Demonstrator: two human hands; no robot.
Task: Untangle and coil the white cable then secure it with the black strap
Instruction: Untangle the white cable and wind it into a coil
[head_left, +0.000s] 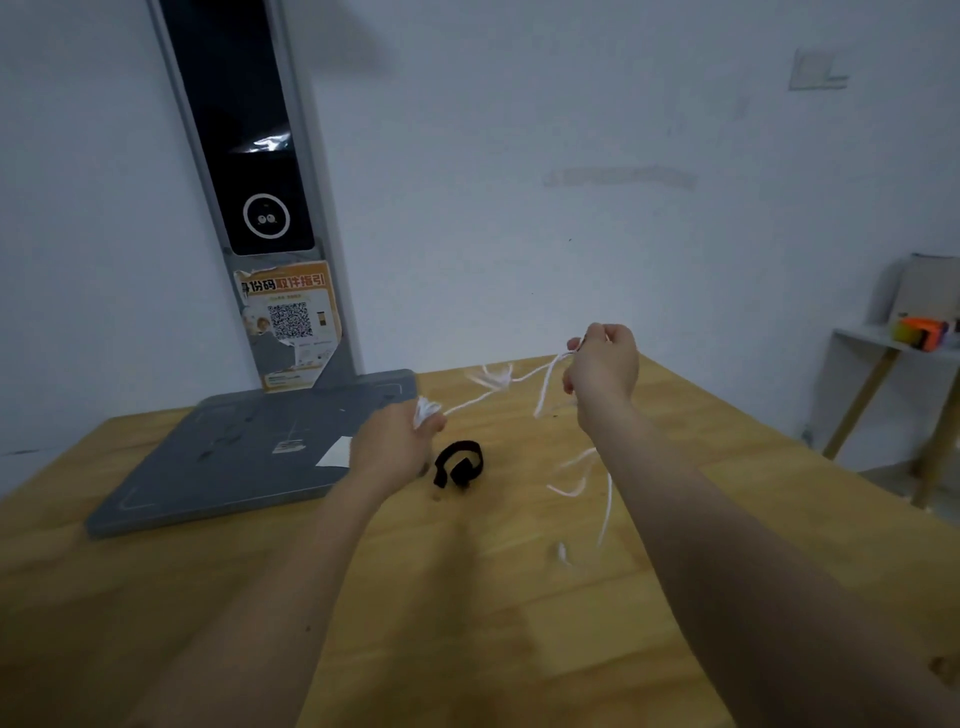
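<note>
Nearest, wooden table (467, 649) filling the lower frame, two bare forearms reaching forward over it. To the right of centre, blurred loose lengths of the white cable (498, 391) hanging in the air below the right forearm, above the tabletop; exact run of these strands not readable through the blur. Further in, black strap (459, 463) lying on the table in a loop, between the two forearms and just right of the left wrist, touched by neither hand. Left hand (396, 447) clenched around a small white bunch of the cable, the bunch showing above the thumb and forefinger. From there, one strand stretched up and to the right, across the gap, to the right hand (605, 366). Right hand raised higher and farther out, fingers curled, pinching the cable at the fingertips, a short loop dangling below the grip. Cable uncoiled, held in the air between both hands. To the left, grey flat base (223, 467) resting on the table, partly under the left hand, with a grey upright column (249, 171) rising from its far edge, dark panel on the front and a torn orange sticker (288, 325) with a square code below it. Beyond, white wall (571, 156). At far right, small white side table (878, 340) carrying an orange object, too blurred to identify.
</note>
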